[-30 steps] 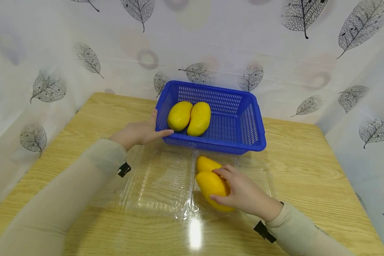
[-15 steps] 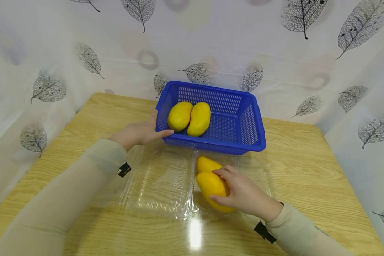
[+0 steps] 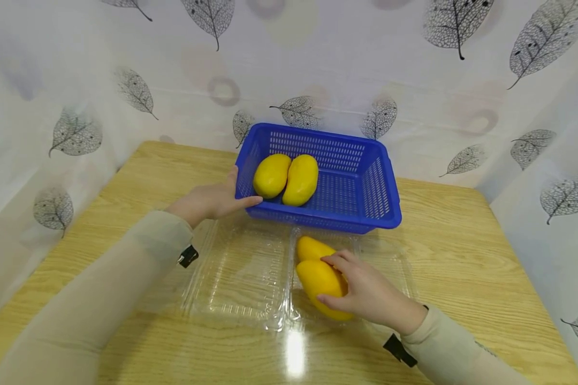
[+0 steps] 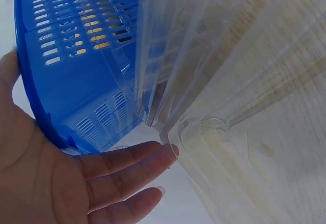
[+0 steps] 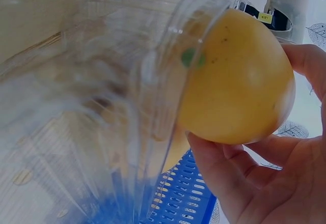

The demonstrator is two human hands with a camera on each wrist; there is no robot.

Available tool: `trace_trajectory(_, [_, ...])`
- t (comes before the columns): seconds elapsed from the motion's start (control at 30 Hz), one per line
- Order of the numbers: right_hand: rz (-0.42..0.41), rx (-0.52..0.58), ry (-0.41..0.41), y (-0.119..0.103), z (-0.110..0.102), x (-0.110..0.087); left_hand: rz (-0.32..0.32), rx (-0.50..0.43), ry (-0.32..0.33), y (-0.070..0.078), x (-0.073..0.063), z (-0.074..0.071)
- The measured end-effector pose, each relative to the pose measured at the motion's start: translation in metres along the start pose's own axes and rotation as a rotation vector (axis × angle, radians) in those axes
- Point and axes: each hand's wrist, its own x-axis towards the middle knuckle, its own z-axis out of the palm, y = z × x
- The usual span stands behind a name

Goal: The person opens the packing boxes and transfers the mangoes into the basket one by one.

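My right hand grips a yellow mango, thumb on its near side and fingers over its far side. It sits in the right part of an open clear plastic clamshell box, against a second mango partly hidden behind it. In the right wrist view, the held mango shows over the box's clear wall. My left hand rests at the near left corner of a blue basket, thumb along the front rim. In the left wrist view its fingers stretch out straight, fingertips at the clear box's corner.
Two more yellow mangoes lie side by side in the left part of the basket, which stands just behind the clear box. Beneath is a wood-grain table. A leaf-patterned curtain hangs behind and at both sides.
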Motion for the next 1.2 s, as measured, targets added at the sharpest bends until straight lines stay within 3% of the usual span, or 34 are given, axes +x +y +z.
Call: trace_trajectory(1.2, [0.01, 0.02, -0.007, 0.001, -0.0049, -0.0017, -0.015, 0.031, -0.008, 0.0017, -0.0002, 0.0015])
